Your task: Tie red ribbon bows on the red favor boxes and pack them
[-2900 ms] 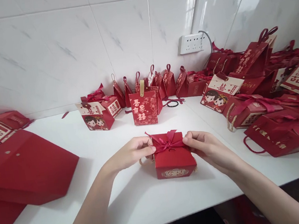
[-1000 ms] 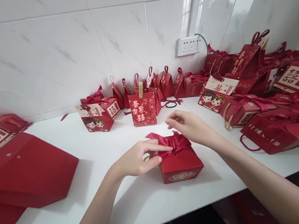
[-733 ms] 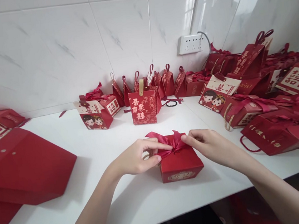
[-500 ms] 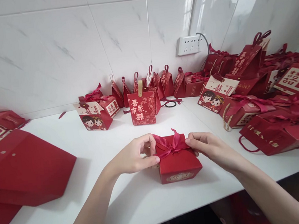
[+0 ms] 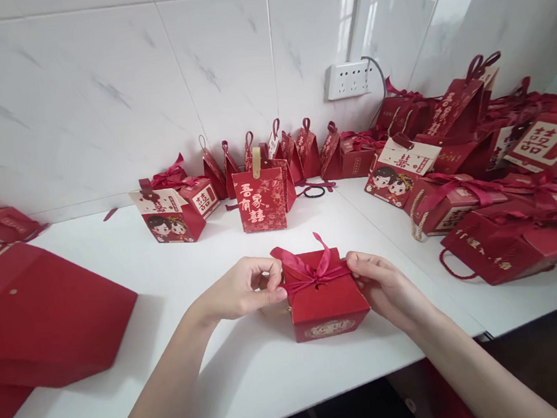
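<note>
A small red gift box (image 5: 327, 304) sits on the white table in front of me, with a pale printed emblem on its near side. Across its top runs a magenta ribbon (image 5: 316, 273) tied in a bow, one loop standing up. At the box's left edge, my left hand (image 5: 250, 286) pinches a ribbon end between thumb and finger. My right hand (image 5: 380, 281) pinches the other ribbon end at the right edge. The ribbon lies stretched between both hands. A bit of gold cord shows beside the box, partly behind my left hand.
Large folded red card pieces (image 5: 54, 315) lie at the left. Several small red boxes stand along the wall, with a printed red box (image 5: 261, 201) in front. A heap of ribboned boxes (image 5: 518, 242) fills the right. A black ring (image 5: 314, 192) lies behind; a socket strip (image 5: 350, 80) is on the wall.
Both hands have shifted on the ribbon; the left now holds an end out at the box's edge. The ribbon across the top looks straighter and tauter. The view has moved slightly.
</note>
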Demonstrator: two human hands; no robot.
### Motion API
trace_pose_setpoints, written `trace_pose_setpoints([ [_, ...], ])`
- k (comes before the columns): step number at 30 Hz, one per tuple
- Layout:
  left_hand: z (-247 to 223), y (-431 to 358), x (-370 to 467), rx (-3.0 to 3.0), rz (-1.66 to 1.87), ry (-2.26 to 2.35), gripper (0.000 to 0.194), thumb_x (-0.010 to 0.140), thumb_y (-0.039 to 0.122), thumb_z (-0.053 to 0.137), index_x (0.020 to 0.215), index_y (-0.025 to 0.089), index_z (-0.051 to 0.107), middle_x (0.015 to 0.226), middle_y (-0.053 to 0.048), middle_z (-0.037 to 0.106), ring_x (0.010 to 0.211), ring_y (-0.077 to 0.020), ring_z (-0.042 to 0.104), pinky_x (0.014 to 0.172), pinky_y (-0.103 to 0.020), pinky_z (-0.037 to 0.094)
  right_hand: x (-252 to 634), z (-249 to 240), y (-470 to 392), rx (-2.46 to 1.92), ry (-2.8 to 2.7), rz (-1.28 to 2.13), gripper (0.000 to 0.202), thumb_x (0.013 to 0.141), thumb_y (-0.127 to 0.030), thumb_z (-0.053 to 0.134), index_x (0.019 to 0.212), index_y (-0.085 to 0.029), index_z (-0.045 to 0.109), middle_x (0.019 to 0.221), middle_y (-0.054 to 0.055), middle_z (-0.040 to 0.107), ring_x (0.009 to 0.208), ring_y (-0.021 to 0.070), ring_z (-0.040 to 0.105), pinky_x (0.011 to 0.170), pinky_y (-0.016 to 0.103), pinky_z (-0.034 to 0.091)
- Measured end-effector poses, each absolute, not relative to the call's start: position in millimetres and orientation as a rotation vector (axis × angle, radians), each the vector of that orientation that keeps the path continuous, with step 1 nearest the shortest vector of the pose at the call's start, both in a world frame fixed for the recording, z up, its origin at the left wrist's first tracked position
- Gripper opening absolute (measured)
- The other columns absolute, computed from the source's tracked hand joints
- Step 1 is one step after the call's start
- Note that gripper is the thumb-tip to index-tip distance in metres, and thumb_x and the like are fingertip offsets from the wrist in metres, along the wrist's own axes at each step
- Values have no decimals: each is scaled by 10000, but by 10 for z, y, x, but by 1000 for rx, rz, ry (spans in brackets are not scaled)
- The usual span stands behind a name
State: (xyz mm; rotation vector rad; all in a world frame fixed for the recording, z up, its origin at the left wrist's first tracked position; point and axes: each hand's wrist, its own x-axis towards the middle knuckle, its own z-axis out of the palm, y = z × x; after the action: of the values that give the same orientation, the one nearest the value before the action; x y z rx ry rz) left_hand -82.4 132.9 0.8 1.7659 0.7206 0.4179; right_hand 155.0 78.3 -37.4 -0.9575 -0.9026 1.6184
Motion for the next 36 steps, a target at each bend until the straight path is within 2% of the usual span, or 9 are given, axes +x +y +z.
trace_pose_setpoints([
  [6,69,1337,-827,1723,413,731,335,742,431,649,757,184,422,712,30,435,629,-99,408,583,-237,324,1662,-347,755,-1110,-1249,1407,397,740,-544,654,652,-185,506,621,-8,498,581,118,450,571,247,375],
  [11,142,1230,-793,1846,308,902,648,513,426,822,902,224,344,893,8,416,755,-133,403,630,-246,348,1707,-389,788,-1216,-1291,1123,452,814,-639,487,1002,-237,574,1065,59,595,980,200,554,862,319,433],
  [14,139,1216,-789,1901,271,1004,678,535,401,818,990,234,344,964,-14,428,820,-157,444,681,-276,394,1696,-401,743,-1183,-1377,1202,471,894,-606,347,1139,-256,545,1171,65,587,1108,220,521,979,363,378],
  [20,91,1373,-835,1839,871,1428,263,819,347,532,1028,216,442,1162,-54,479,1030,-189,491,880,-349,401,1718,-271,255,-1231,-1560,1243,494,912,-553,362,748,-185,647,727,64,668,740,205,637,730,316,469],
  [23,124,1375,-831,1779,1001,1431,222,836,396,498,947,204,511,1094,-46,555,1052,-209,511,889,-352,406,1804,-212,166,-994,-1613,1475,539,914,-515,398,561,-159,595,503,31,589,409,118,540,497,256,436],
  [25,161,1332,-818,1807,868,1310,278,839,457,491,939,203,546,1060,-48,588,1046,-222,530,905,-367,408,1873,-197,284,-1108,-1524,1236,483,903,-478,454,549,-169,565,489,11,561,429,108,535,509,241,444],
  [28,185,1268,-799,1848,529,1071,385,804,479,562,1097,230,540,1175,-55,574,1092,-237,534,943,-385,413,1923,-215,578,-1294,-1434,832,277,867,-445,531,781,-195,616,745,40,649,730,168,628,681,280,507],
  [32,126,1276,-792,1859,386,875,541,777,432,630,1263,270,453,1307,-52,515,1178,-236,506,1004,-384,401,1843,-260,717,-1184,-1632,1025,366,883,-405,511,1207,-237,496,1263,94,560,1135,221,559,930,377,483],
  [36,67,1343,-813,1864,544,1044,479,789,411,608,1220,235,497,1326,-73,505,1217,-251,483,1035,-401,370,1791,-235,526,-1235,-1792,1070,335,886,-405,507,1181,-245,515,1205,79,599,1087,219,591,950,387,478],
])
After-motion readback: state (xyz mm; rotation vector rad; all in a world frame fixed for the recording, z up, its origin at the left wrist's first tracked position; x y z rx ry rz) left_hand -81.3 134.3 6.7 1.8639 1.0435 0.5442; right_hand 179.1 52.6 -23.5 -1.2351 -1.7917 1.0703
